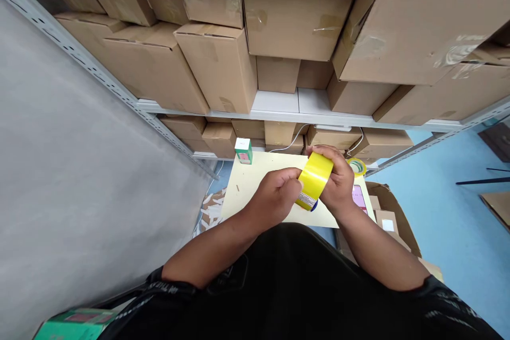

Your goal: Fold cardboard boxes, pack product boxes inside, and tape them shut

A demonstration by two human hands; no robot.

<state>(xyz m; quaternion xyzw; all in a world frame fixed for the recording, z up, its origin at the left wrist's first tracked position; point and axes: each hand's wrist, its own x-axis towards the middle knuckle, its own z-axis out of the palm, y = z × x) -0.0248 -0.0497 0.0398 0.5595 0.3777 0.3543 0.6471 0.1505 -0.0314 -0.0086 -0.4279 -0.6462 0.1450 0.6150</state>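
Observation:
Both my hands hold a roll of yellow packing tape [315,179] above a small pale-yellow table [255,183]. My right hand [338,178] wraps around the roll from the right side. My left hand [278,194] pinches at the roll's near edge, where a printed label shows. A small green and white box [243,150] stands upright at the table's far left corner. Another yellowish tape roll [357,166] lies flat on the table behind my right hand. A pink-screened device [359,196] lies on the table's right side, partly hidden by my wrist.
Metal shelving [279,109] packed with brown cardboard boxes [297,13] rises beyond the table. A grey wall is on the left. An open carton [392,220] sits on the blue floor at right. Paper scraps [211,207] lie left of the table. A green box [75,324] is at bottom left.

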